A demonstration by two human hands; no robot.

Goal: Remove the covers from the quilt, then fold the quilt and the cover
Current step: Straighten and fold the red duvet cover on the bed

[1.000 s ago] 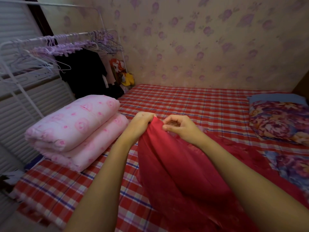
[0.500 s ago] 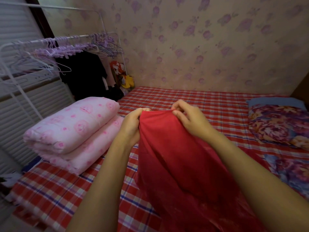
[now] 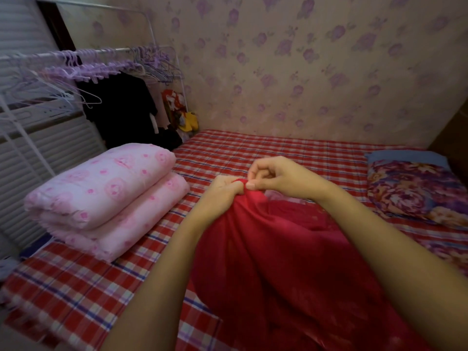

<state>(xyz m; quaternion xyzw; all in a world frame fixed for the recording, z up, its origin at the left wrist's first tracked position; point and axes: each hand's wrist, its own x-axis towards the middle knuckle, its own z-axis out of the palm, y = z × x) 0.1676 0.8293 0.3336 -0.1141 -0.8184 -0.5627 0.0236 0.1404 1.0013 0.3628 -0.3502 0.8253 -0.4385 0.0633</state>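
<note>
A bed (image 3: 278,153) in a red, white and blue checked sheet fills the room. At its right end a floral pillow (image 3: 415,191) lies on a blue one (image 3: 405,157). Left of the bed stands a white clothes rack (image 3: 152,26) with lilac hangers (image 3: 106,69) and a black garment (image 3: 124,110). Behind the bed is purple-flowered wallpaper (image 3: 304,72). At its far left corner is something yellow (image 3: 190,121), possibly a bag.

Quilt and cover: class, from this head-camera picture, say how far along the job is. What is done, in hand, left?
Done: the pink quilt lies folded at the left of the bed, out of its cover. In hand: the left hand and right hand pinch one bunched edge of the red cover. Left: the red cover lies in a loose heap, not yet folded flat.
</note>
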